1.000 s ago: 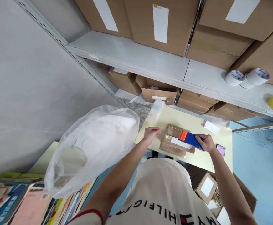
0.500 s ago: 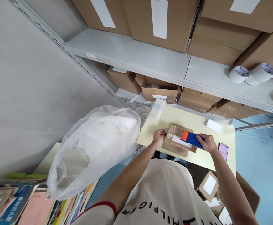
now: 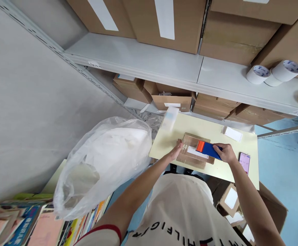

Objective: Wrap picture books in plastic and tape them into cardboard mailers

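A flat brown cardboard parcel [image 3: 190, 158] with a white label lies on a pale yellow table [image 3: 164, 140]. My left hand [image 3: 176, 150] rests against the parcel's left edge, fingers extended along it. My right hand [image 3: 225, 152] is closed round a blue tape dispenser [image 3: 207, 148] with an orange end, held on top of the parcel.
A phone [image 3: 244, 160] lies at the table's right edge, a white slip [image 3: 232, 133] at its far side. A big clear plastic bag [image 3: 100, 160] bulges to the left. Shelves hold cardboard boxes [image 3: 174, 99] and tape rolls [image 3: 258, 74]. Books [image 3: 23, 222] lie lower left, small boxes [image 3: 229, 200] under the table.
My left hand moved from the table beside the parcel to its left edge. The dispenser stayed on the parcel, shifting slightly.
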Demonstrator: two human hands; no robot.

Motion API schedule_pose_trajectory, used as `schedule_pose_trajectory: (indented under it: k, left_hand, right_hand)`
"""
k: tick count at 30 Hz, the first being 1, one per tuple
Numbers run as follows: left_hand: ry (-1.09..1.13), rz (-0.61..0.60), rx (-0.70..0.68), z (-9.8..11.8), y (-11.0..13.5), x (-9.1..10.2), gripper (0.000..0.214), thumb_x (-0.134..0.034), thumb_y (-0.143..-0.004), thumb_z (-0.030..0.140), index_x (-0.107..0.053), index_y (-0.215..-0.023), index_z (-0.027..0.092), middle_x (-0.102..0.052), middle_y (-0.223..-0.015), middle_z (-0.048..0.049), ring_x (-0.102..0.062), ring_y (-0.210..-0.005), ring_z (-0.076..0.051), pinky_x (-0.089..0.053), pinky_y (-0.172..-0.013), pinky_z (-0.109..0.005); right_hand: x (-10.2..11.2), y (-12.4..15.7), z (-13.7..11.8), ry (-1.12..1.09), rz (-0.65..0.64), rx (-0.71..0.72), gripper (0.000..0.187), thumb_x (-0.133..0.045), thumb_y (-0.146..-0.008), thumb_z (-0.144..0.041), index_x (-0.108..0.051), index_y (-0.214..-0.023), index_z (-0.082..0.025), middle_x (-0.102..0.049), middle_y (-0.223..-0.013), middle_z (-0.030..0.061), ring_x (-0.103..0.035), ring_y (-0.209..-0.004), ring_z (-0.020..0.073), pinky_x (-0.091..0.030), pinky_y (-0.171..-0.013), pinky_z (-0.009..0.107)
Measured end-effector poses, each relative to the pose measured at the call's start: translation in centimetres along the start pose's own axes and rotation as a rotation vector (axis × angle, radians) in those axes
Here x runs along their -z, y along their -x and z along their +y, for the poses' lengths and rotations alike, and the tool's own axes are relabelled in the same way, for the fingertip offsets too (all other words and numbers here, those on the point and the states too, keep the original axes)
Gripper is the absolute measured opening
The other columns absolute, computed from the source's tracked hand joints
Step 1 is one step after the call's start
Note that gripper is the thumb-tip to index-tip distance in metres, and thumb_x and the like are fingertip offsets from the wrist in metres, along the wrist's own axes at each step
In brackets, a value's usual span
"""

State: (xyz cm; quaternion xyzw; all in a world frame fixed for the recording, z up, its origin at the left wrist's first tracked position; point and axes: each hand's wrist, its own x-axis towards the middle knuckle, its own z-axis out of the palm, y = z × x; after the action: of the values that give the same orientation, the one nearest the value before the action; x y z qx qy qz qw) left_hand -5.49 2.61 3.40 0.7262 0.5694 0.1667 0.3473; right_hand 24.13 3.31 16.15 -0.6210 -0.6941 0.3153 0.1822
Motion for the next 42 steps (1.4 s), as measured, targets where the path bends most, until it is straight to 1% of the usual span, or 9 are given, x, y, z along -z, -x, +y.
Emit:
schedule_pose_trajectory:
  k: [3, 5, 8, 11, 21, 27, 33, 38, 42]
  left_hand:
    - [-0.121, -0.143, -0.136, 0.8, -0.8, 2.8, 0.129, -0.062, -0.066, 0.078, -0.003, -0.156, 0.008, -0.008, -0.160, -0.0281, -0.008, -0.149, -0.038, -0.021, -0.115, -0.053]
    - [-0.253, -0.203, -0.328, 2.2, -1.9, 4.1, 0.142, -0.073, -0.052, 0.076, -0.003, -0.155, 0.006, -0.001, -0.160, -0.0288, 0.002, -0.149, -0.042, -0.005, -0.117, -0.057]
    - [-0.393, -0.289, -0.439, 4.4, -3.4, 4.5, 0.135, -0.077, -0.054, 0.063, -0.007, -0.155, 0.008, -0.018, -0.158, -0.0271, -0.011, -0.148, -0.042, 0.003, -0.117, -0.057]
    - [-0.477, -0.359, -0.380, 5.5, -4.0, 4.4, 0.130, -0.079, -0.054, 0.050, -0.007, -0.154, 0.008, -0.033, -0.152, -0.0249, -0.029, -0.141, -0.040, -0.001, -0.117, -0.057]
    - [-0.592, -0.331, -0.315, 2.7, -3.1, 8.3, 0.123, -0.078, -0.051, 0.038, -0.016, -0.152, 0.007, -0.040, -0.147, -0.0249, -0.038, -0.134, -0.040, 0.002, -0.117, -0.058]
    - [-0.655, -0.321, -0.318, 5.4, -2.4, 4.1, 0.118, -0.071, -0.064, 0.048, -0.008, -0.154, 0.005, -0.010, -0.161, -0.0244, -0.007, -0.150, -0.037, 0.005, -0.118, -0.053]
    - [-0.596, -0.316, -0.414, 10.9, -3.0, -2.0, 0.108, -0.058, -0.076, 0.061, -0.012, -0.154, 0.002, -0.011, -0.161, -0.0211, -0.005, -0.151, -0.033, 0.001, -0.121, -0.050]
    - [-0.598, -0.293, -0.421, 11.3, -3.3, -2.3, 0.099, -0.052, -0.083, 0.059, -0.015, -0.153, 0.001, -0.016, -0.161, -0.0206, -0.010, -0.150, -0.031, -0.004, -0.122, -0.047]
    - [-0.603, -0.319, -0.447, 10.9, -3.1, -1.9, 0.090, -0.057, -0.082, 0.057, -0.024, -0.154, 0.014, -0.017, -0.162, -0.0168, -0.009, -0.150, -0.036, -0.006, -0.119, -0.057]
  right_hand:
    - [0.1, 0.0, 0.1, 0.000, 0.003, 0.014, 0.041, -0.049, -0.087, -0.049, -0.078, -0.083, -0.021, -0.078, -0.081, 0.0058, -0.072, -0.071, 0.0247, -0.055, -0.062, 0.032]
    - [0.2, 0.0, 0.1, 0.003, 0.007, 0.020, 0.041, -0.048, -0.087, -0.049, -0.078, -0.083, -0.021, -0.078, -0.080, 0.0058, -0.072, -0.069, 0.0244, -0.055, -0.062, 0.032]
    - [0.3, -0.1, -0.2, 0.006, -0.016, 0.035, 0.041, -0.048, -0.087, -0.048, -0.078, -0.084, -0.021, -0.078, -0.080, 0.0053, -0.073, -0.069, 0.0241, -0.056, -0.063, 0.032]
    - [0.6, -0.3, -0.5, 0.021, -0.064, 0.072, 0.038, -0.047, -0.088, -0.045, -0.078, -0.089, -0.023, -0.079, -0.084, 0.0037, -0.074, -0.072, 0.0235, -0.058, -0.067, 0.032]
    - [4.0, 0.8, 5.6, 0.185, -0.110, 0.036, 0.038, -0.047, -0.088, -0.046, -0.078, -0.089, -0.025, -0.079, -0.085, 0.0035, -0.074, -0.072, 0.0240, -0.058, -0.067, 0.033]
    - [1.9, -0.1, 7.7, 0.181, -0.154, 0.022, 0.043, -0.041, -0.089, -0.046, -0.077, -0.094, -0.024, -0.078, -0.091, 0.0056, -0.074, -0.081, 0.0251, -0.056, -0.074, 0.034]
    - [1.0, -0.4, 8.4, 0.217, -0.204, -0.027, 0.048, -0.035, -0.090, -0.049, -0.074, -0.089, -0.020, -0.076, -0.085, 0.0088, -0.070, -0.076, 0.0245, -0.050, -0.069, 0.033]
    - [3.1, 0.6, 10.4, 0.156, -0.330, -0.098, 0.061, -0.035, -0.085, -0.069, -0.061, -0.061, -0.020, -0.059, -0.051, 0.0040, -0.054, -0.049, 0.0170, -0.040, -0.051, 0.028]
    - [4.2, 0.8, 8.5, 0.385, -0.396, -0.223, 0.063, -0.036, -0.086, -0.071, -0.064, -0.064, -0.019, -0.064, -0.060, 0.0081, -0.061, -0.058, 0.0202, -0.042, -0.056, 0.029]
